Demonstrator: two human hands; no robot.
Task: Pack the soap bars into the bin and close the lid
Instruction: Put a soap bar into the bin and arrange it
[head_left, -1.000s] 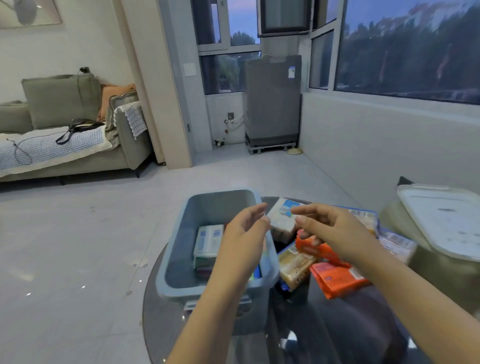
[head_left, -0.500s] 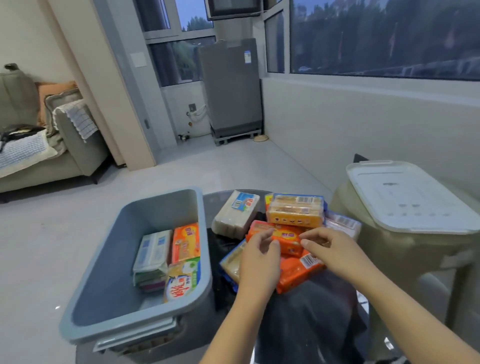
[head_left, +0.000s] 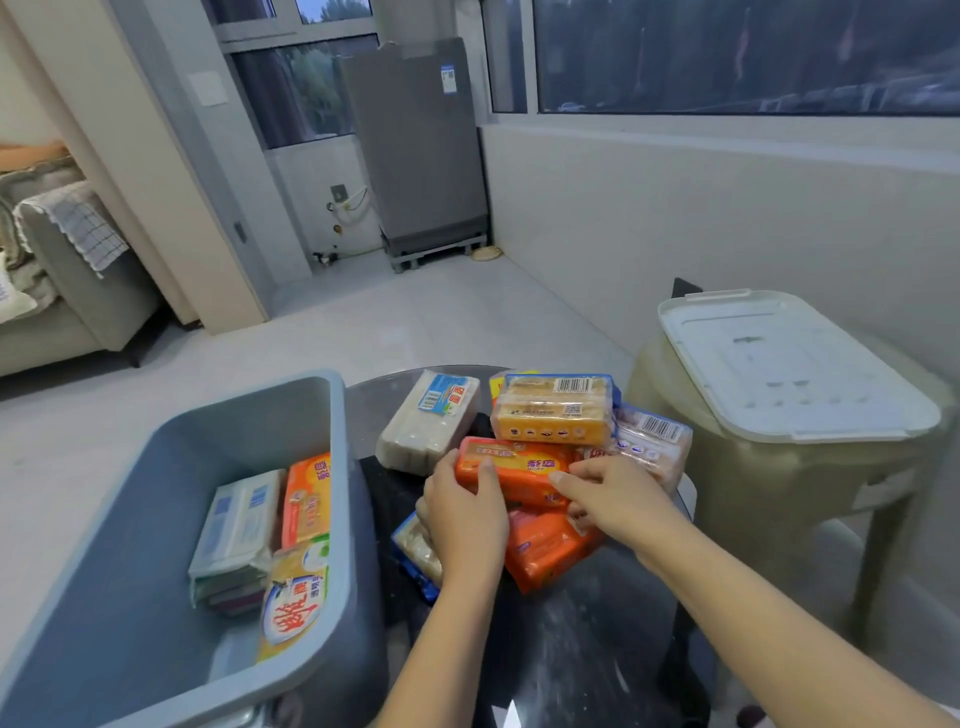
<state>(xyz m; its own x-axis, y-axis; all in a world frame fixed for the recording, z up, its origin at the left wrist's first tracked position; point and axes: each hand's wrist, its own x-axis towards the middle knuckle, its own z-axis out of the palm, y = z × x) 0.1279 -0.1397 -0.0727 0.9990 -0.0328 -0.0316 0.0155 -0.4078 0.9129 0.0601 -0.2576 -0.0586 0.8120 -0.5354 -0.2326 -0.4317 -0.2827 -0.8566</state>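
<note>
A grey-blue bin (head_left: 332, 415) stands open at the left of a dark round table (head_left: 587, 639). Inside it lie a white soap pack (head_left: 236, 525), an orange one (head_left: 307, 501) and a yellow one (head_left: 293, 603). To the right of the bin is a pile of wrapped soap packs. My left hand (head_left: 465, 514) and my right hand (head_left: 610, 496) both grip an orange soap pack (head_left: 519, 465) on top of the pile, one at each end. Under it lies another orange pack (head_left: 545, 548). The bin's white lid (head_left: 789, 364) rests on a beige stool at the right.
A whitish soap pack (head_left: 428, 418), a yellow pack (head_left: 553, 410) with a barcode and a clear-wrapped pack (head_left: 652, 439) lie behind my hands. A blue-edged pack (head_left: 415, 553) sits under my left wrist. The stool (head_left: 779, 467) stands close to the table. A sofa (head_left: 67, 275) is far left.
My hands moved from above the bin over to the soap pile and closed on the top orange pack. The view swung to the right and down.
</note>
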